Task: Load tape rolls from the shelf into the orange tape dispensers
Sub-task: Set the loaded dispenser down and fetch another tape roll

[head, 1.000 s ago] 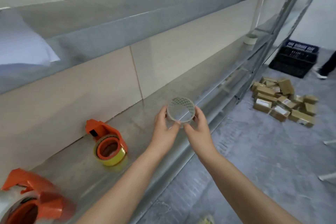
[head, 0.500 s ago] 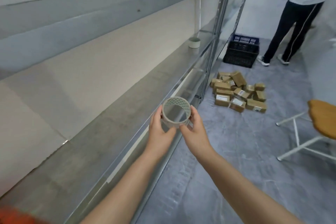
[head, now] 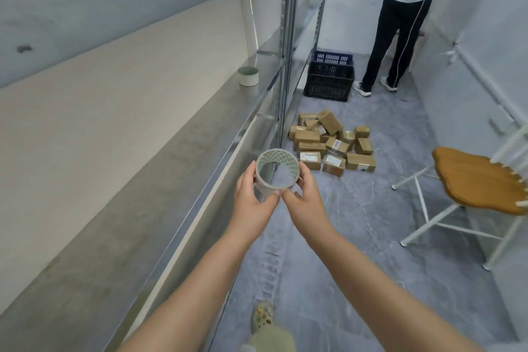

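Fingers: both sets grasp the tape roll [head: 276, 170] — left-hand fingers [head: 248, 177] wrap its left wall, right-hand fingers [head: 307, 177] cup its right wall, thumbs meeting under its near rim.
Left hand [head: 251, 198]: closed around the roll's left side, forearm running back to the near edge of the frame.
Right hand [head: 305, 203]: closed around the roll's right side, just beside the left hand.
Tape roll: pale, nearly bare core with a lattice pattern on its inner wall; held in the air, open end tilted toward the camera, just right of the shelf's front edge and above the floor.
Shelf [head: 148, 194]: grey metal board stretching along the left, from near to far.
Second roll [head: 248, 76]: small pale ring standing on the far part of the shelf — well apart from the hands.
Floor [head: 371, 223]: grey, marbled.
Cardboard boxes [head: 331, 143]: a loose heap on the floor beyond the hands.
Crate [head: 329, 77]: dark plastic, on the floor farther back.
Another person [head: 400, 23]: standing at the far right, beside the crate.
Chair [head: 480, 180]: wooden seat on white legs, at the right.
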